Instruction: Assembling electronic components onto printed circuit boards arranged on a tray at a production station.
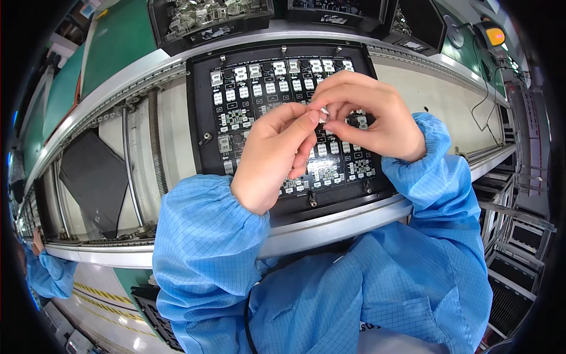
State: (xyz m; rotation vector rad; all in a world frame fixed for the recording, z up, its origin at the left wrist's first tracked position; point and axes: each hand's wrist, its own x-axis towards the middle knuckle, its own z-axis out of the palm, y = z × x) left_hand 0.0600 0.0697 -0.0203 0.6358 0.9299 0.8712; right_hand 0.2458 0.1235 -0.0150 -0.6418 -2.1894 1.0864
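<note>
Above a dark circuit board panel point(206, 154), my two hands meet at the fingertips. My left hand point(276, 144) is closed, pinching a small white and silvery part point(322, 114) between thumb and forefinger. From the other side, my right hand point(372, 113) has its thumb and fingers closed around the same part. Fingers cover most of it, so its exact kind cannot be made out. White square components point(270, 88) sit in rows on the panel, and my hands and sleeves hide some of them.
The panel lies on a conveyor with metal rails point(330, 227). Behind it stand black bins, one with silvery parts point(206, 13). A dark sheet point(97, 180) lies left. At the far left is a co-worker's hand point(38, 241). A yellow device point(494, 36) stands at the back right.
</note>
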